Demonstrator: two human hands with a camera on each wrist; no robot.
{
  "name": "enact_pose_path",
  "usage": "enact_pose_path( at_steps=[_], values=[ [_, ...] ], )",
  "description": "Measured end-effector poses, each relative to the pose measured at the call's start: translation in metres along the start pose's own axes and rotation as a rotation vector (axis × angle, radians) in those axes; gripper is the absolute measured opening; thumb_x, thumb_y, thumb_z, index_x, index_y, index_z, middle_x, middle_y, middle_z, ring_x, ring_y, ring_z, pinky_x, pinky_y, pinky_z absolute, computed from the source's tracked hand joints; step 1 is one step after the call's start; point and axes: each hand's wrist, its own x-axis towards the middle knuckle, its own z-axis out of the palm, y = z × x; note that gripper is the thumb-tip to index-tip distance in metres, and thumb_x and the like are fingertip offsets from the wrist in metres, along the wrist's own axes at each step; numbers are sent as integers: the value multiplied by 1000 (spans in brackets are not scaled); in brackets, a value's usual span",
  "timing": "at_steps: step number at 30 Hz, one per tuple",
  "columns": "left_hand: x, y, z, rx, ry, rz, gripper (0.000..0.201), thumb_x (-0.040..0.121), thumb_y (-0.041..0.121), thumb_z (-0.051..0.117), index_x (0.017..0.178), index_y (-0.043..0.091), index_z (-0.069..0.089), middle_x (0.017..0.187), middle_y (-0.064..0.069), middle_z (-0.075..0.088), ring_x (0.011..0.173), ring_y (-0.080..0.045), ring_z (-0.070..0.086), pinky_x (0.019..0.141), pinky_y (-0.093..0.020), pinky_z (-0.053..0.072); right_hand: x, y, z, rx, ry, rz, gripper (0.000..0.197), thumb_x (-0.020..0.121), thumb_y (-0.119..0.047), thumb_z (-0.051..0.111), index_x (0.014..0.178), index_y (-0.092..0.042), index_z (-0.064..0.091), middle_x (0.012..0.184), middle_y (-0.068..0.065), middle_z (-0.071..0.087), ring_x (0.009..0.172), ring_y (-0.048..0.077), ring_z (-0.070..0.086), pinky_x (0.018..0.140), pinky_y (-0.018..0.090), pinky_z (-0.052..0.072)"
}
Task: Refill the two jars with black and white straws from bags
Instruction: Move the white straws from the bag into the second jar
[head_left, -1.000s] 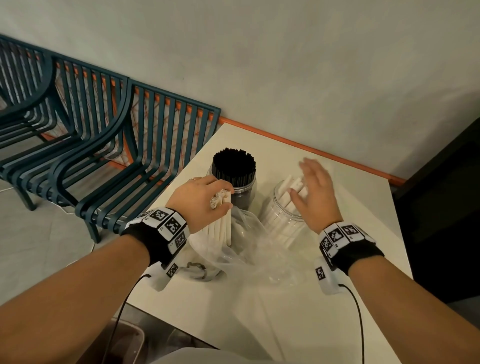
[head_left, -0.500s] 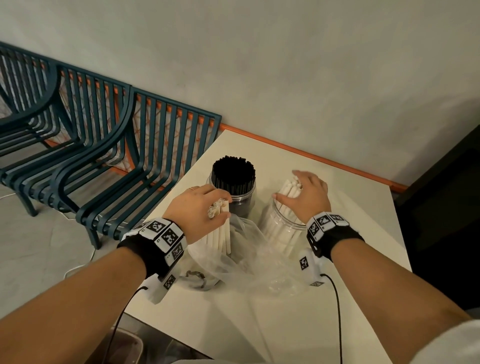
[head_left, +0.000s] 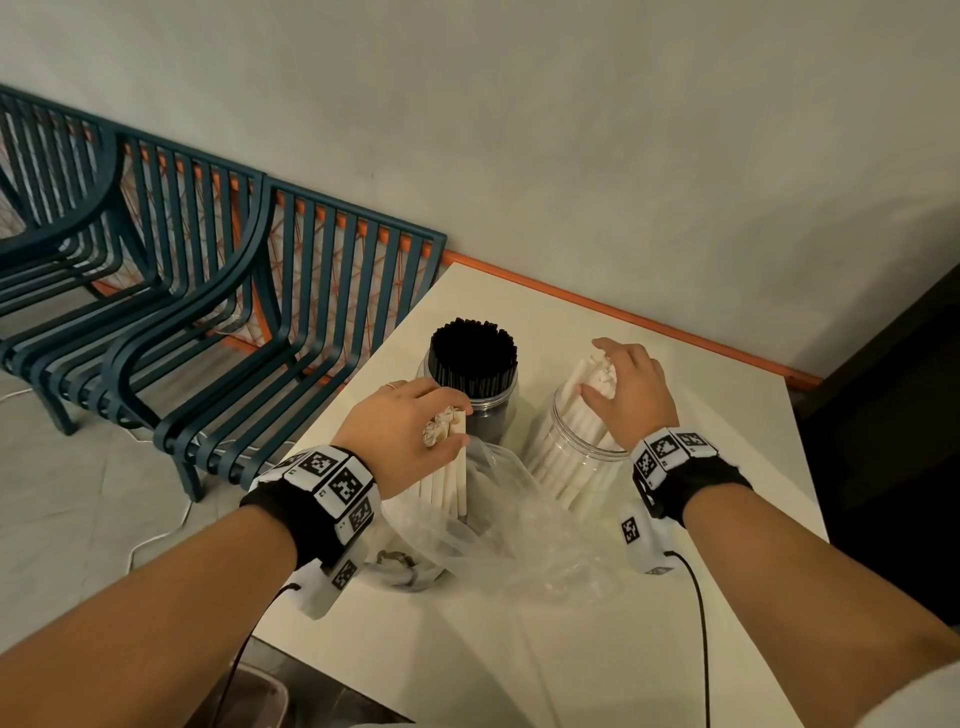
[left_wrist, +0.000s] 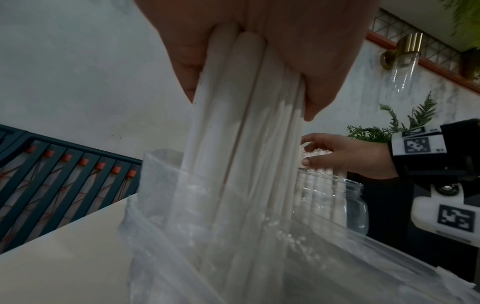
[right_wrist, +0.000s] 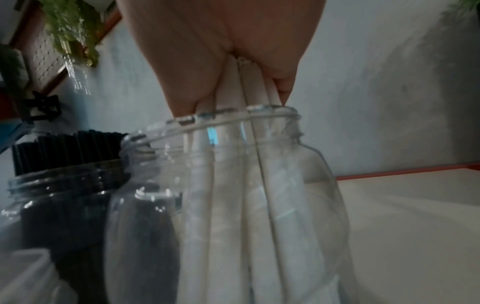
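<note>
On the white table (head_left: 727, 467) stand two clear jars. The left jar (head_left: 488, 415) is packed with black straws (head_left: 472, 353) (right_wrist: 64, 148). The right jar (head_left: 566, 467) (right_wrist: 259, 119) holds white straws leaning together. My right hand (head_left: 597, 369) (right_wrist: 233, 92) is over that jar, thumb and fingers curled round the straw tops. My left hand (head_left: 457, 426) (left_wrist: 249, 98) grips a bundle of white straws (head_left: 452, 483) (left_wrist: 233, 164) standing upright in a clear plastic bag (head_left: 519, 535) (left_wrist: 161, 185) in front of the black jar.
Teal slatted metal chairs (head_left: 208, 312) stand left of the table against the wall. Crumpled plastic with a dark ring-shaped item (head_left: 395, 566) lies under my left wrist. A bin (head_left: 254, 696) sits below the table's near-left corner. A dark surface (head_left: 893, 415) borders the table's right side.
My right hand came down from hovering over the white-straw jar and closed round the straw tops. My left hand kept its hold on the bundle in the bag.
</note>
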Motion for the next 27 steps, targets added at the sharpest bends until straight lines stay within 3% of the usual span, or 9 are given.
enact_pose_path(
  at_steps=[4,6,9,12,14,16,19,22,27],
  values=[
    [0,-1,0,-1,1,-2,47,81,57,38,118,34,55,114,12,59,102,-13,56,85,-24,41,-2,2,-1,-119,-14,-37,57,88,-38,63,140,-28,42,136,3,44,123,29,38,101,48,37],
    [0,-1,0,-14,8,2,51,79,60,34,118,34,55,113,12,59,101,-13,56,84,-24,42,-5,-8,-8,-124,71,-45,58,87,-41,63,140,-27,41,138,3,42,128,27,32,105,46,29],
    [0,-1,0,-25,0,5,55,77,62,32,118,34,55,112,12,59,101,-13,56,85,-25,43,-23,-38,-16,68,191,-148,50,90,-35,61,136,-22,46,133,4,45,125,21,34,105,38,30],
    [0,2,-2,-44,0,-4,54,78,60,39,121,32,52,111,10,61,101,-16,56,85,-27,44,-55,-76,-7,349,-82,-180,45,91,-29,61,134,-22,48,125,-4,51,117,8,45,103,33,40],
    [0,6,-3,-71,3,-29,49,81,51,55,125,29,49,110,6,63,102,-19,56,83,-27,41,-73,-97,6,564,-350,-127,50,88,-25,67,131,-32,44,122,-12,53,113,0,50,99,29,45],
    [1,7,-3,-88,-5,-57,54,82,44,64,130,29,44,109,3,63,102,-19,56,80,-25,39,-81,-109,24,793,-478,-47,56,83,-15,72,124,-40,42,122,-15,55,112,-5,52,98,24,46],
    [0,4,-5,-75,2,-41,62,77,53,65,130,30,42,109,4,63,103,-18,55,79,-25,39,-80,-110,50,874,-471,49,58,75,-21,76,126,-30,48,120,-11,62,113,3,57,99,33,47],
    [-5,-3,-8,41,-5,-14,71,68,67,53,129,32,40,118,7,58,110,-18,51,92,-33,42,-78,-105,63,886,-463,73,65,67,-31,77,127,-23,52,118,-3,65,113,15,61,98,47,49],
    [-8,-7,-6,-48,-49,-52,56,77,42,62,128,29,42,123,6,53,109,-17,51,88,-27,38,-75,-105,65,854,-431,67,64,66,-38,78,124,-23,55,116,-3,66,111,14,61,98,46,49]
  ],
)
